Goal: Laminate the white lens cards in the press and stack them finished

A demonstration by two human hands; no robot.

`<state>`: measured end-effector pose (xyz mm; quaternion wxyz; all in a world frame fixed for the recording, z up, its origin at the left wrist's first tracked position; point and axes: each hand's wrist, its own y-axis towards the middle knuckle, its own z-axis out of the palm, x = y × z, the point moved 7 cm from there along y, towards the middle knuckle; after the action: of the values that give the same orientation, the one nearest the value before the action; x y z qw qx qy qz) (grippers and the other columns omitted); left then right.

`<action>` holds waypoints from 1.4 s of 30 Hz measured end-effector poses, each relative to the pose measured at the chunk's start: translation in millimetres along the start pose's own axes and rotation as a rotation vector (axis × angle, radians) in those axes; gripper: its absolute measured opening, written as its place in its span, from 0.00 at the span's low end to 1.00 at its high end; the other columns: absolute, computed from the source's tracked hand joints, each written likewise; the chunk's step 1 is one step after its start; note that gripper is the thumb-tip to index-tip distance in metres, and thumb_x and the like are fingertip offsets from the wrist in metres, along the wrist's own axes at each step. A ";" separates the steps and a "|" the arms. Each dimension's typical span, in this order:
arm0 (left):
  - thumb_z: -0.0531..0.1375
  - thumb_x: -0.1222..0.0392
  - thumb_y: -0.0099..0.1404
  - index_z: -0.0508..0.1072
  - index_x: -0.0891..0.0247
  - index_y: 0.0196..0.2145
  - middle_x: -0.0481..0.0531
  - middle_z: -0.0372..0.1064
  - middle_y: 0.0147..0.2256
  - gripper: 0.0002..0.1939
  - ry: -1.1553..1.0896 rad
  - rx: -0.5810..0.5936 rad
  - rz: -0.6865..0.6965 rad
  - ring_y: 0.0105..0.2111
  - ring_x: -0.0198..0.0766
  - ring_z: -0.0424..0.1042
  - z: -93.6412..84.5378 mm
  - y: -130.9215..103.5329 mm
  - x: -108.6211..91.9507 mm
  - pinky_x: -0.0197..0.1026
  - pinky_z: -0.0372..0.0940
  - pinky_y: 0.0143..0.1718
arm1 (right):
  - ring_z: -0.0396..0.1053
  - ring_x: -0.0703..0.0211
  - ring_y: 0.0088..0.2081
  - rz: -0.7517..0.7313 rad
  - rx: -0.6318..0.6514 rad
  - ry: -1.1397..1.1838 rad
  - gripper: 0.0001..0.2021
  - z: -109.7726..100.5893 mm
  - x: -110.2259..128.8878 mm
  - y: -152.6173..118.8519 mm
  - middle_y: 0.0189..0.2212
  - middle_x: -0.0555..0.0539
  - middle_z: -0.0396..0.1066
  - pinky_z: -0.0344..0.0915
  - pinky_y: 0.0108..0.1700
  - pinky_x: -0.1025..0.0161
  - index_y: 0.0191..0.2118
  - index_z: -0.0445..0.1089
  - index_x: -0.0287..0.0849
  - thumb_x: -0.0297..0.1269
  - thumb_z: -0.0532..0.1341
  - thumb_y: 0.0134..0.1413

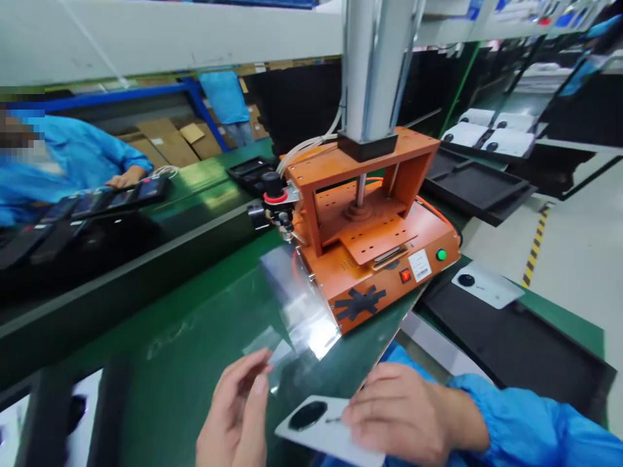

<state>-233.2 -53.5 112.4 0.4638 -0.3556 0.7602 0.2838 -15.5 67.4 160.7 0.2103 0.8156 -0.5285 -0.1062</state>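
Green bench (pixel 170 337) seen w/ orange press (pixel 360 220) on it, black tray (pixel 545 350) to R. White panel (pixel 321 425) w/ black oval is held by R hand (pixel 399 415) above bench edge, press side nearest wearer; fingers laid over panel. L hand (pixel 238 412) is held empty, half-open, just beside panel.

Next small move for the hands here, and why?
I'd probably bring the left hand to the white panel, beside its dark circle: only the right hand holds it, near the opposite end, and the left looks empty, close by.
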 end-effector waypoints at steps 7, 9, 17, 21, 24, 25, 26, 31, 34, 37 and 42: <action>0.60 0.42 0.66 0.78 0.58 0.48 0.56 0.79 0.42 0.21 -0.112 0.475 0.158 0.39 0.44 0.79 132.3 65.3 -86.1 0.45 0.73 0.41 | 0.75 0.53 0.56 0.418 -0.328 -0.318 0.12 -92.5 -13.9 -95.9 0.48 0.42 0.80 0.75 0.54 0.55 0.49 0.75 0.50 0.28 0.61 0.63; 0.61 0.42 0.66 0.79 0.60 0.46 0.56 0.79 0.41 0.21 -0.147 0.533 0.174 0.40 0.45 0.79 152.9 73.3 -92.6 0.47 0.73 0.45 | 0.75 0.52 0.56 0.493 -0.369 -0.402 0.13 -100.7 -15.0 -113.0 0.48 0.41 0.80 0.75 0.54 0.56 0.51 0.75 0.49 0.29 0.62 0.63; 0.62 0.36 0.62 0.80 0.61 0.43 0.57 0.79 0.43 0.25 -0.034 0.604 0.125 0.45 0.47 0.77 176.7 87.5 -80.6 0.45 0.73 0.44 | 0.74 0.57 0.57 0.687 -0.419 -0.511 0.15 -76.4 -31.2 -144.3 0.52 0.49 0.78 0.73 0.55 0.54 0.55 0.74 0.53 0.30 0.57 0.70; 0.67 0.36 0.57 0.75 0.64 0.47 0.57 0.77 0.39 0.31 -0.068 0.584 0.015 0.35 0.40 0.76 184.8 84.5 -87.3 0.35 0.67 0.26 | 0.75 0.58 0.56 0.751 -0.488 -0.482 0.14 -68.0 -35.9 -152.3 0.52 0.50 0.78 0.72 0.54 0.54 0.53 0.75 0.54 0.32 0.55 0.72; 0.71 0.40 0.53 0.72 0.65 0.43 0.56 0.75 0.37 0.30 -0.306 0.574 -0.115 0.26 0.32 0.69 201.4 82.4 -100.8 0.30 0.53 0.16 | 0.75 0.58 0.57 0.768 -0.485 -0.495 0.14 -65.9 -43.2 -157.4 0.52 0.50 0.78 0.72 0.54 0.54 0.53 0.76 0.53 0.32 0.54 0.72; 0.72 0.42 0.52 0.71 0.66 0.42 0.56 0.75 0.37 0.29 -0.378 0.570 -0.140 0.25 0.31 0.68 208.8 83.6 -105.9 0.30 0.50 0.15 | 0.74 0.58 0.57 0.744 -0.481 -0.508 0.15 -65.5 -46.2 -157.7 0.52 0.50 0.78 0.72 0.54 0.54 0.53 0.75 0.52 0.32 0.55 0.72; 0.72 0.43 0.51 0.71 0.65 0.40 0.56 0.75 0.36 0.28 -0.434 0.554 -0.150 0.25 0.30 0.67 216.0 86.4 -110.7 0.29 0.48 0.15 | 0.74 0.58 0.57 0.706 -0.480 -0.523 0.15 -64.9 -49.3 -157.0 0.53 0.49 0.78 0.72 0.54 0.55 0.54 0.75 0.51 0.31 0.55 0.72; 0.69 0.45 0.52 0.69 0.63 0.39 0.50 0.71 0.32 0.24 -0.566 0.324 -0.086 0.24 0.32 0.69 250.6 116.5 -122.7 0.30 0.47 0.17 | 0.72 0.56 0.59 0.562 -0.485 -0.504 0.15 -54.4 -78.0 -146.5 0.54 0.45 0.77 0.71 0.55 0.56 0.56 0.74 0.48 0.29 0.56 0.70; 0.68 0.50 0.51 0.69 0.64 0.40 0.51 0.72 0.33 0.22 -0.606 0.169 -0.033 0.27 0.35 0.72 263.4 131.2 -129.1 0.33 0.57 0.21 | 0.73 0.57 0.59 0.495 -0.501 -0.499 0.16 -47.8 -103.1 -136.2 0.54 0.46 0.77 0.70 0.55 0.56 0.56 0.74 0.49 0.29 0.57 0.69; 0.67 0.55 0.52 0.70 0.65 0.45 0.57 0.75 0.43 0.23 -0.632 0.069 0.034 0.39 0.40 0.76 254.2 124.3 -138.3 0.38 0.69 0.35 | 0.75 0.57 0.56 0.432 -0.525 -0.545 0.15 -47.6 -132.5 -125.2 0.51 0.46 0.79 0.70 0.53 0.58 0.55 0.74 0.49 0.29 0.57 0.69; 0.63 0.55 0.63 0.71 0.60 0.57 0.56 0.76 0.50 0.25 -0.501 0.256 0.060 0.43 0.41 0.78 202.0 42.9 -118.2 0.39 0.72 0.41 | 0.75 0.56 0.56 0.406 -0.468 -0.487 0.14 -49.8 -184.9 -99.2 0.51 0.45 0.79 0.69 0.51 0.56 0.53 0.75 0.46 0.32 0.53 0.72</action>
<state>-128.6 158.3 141.3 0.6697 -0.1906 0.6617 0.2781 7.9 281.5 150.8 0.2757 0.5754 -0.6751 -0.3703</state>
